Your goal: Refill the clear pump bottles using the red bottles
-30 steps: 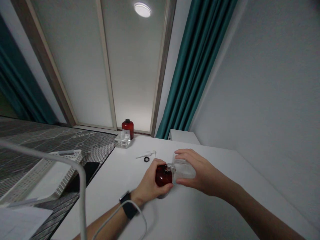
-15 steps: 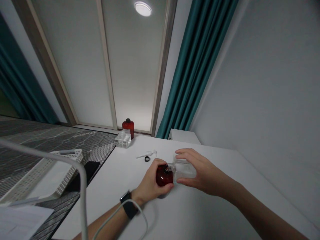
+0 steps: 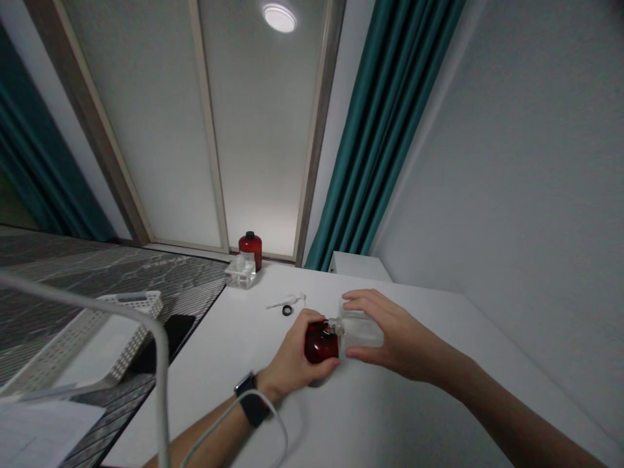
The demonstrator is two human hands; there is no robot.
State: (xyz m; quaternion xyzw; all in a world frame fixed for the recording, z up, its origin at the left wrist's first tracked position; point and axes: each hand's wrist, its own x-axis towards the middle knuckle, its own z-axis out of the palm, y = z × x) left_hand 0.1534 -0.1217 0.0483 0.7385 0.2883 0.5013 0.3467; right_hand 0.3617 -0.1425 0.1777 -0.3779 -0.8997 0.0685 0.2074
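My left hand (image 3: 299, 351) is wrapped round a dark red-brown bottle (image 3: 322, 343) above the white table. My right hand (image 3: 380, 331) grips a clear bottle (image 3: 361, 331) lying sideways, its neck pointing left. The two bottles meet mouth to mouth, or nearly so, at the clear neck (image 3: 335, 327); the exact contact is too small to tell. Beyond my left hand, a white pump head with a tube (image 3: 287, 301) and a black ring (image 3: 287, 311) lie on the table.
At the table's far left corner stand a red-brown bottle with a black cap (image 3: 250, 246) and a clear box (image 3: 240, 273). A white perforated basket (image 3: 121, 344) is at left. A white cable (image 3: 163, 383) crosses the left foreground, passing over my watch (image 3: 251, 398).
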